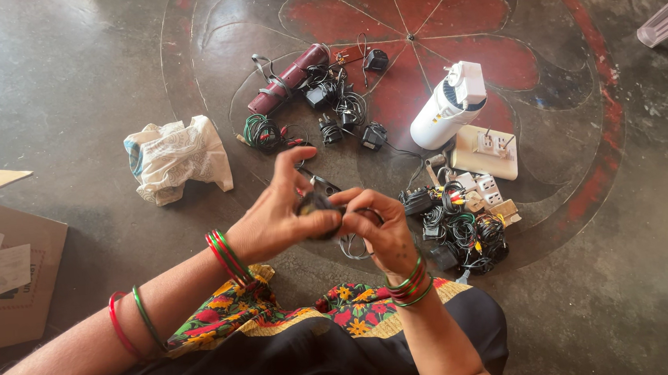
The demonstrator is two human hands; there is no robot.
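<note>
Left hand [277, 215] and right hand [380, 227] both closed around a small black adapter [316, 206], probably winding its cord; sorted chargers [462, 229] lie just right, on the floor.

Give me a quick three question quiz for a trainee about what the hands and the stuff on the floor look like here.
1. True or false: the left hand and the right hand both grip the same small black object.
2. Which lies nearest the white cylindrical lamp? A) crumpled cloth B) beige socket board C) cardboard box
3. Fill in: the maroon tube lies on the painted ____ pattern of the floor.

Key
1. True.
2. B.
3. Flower.
</note>
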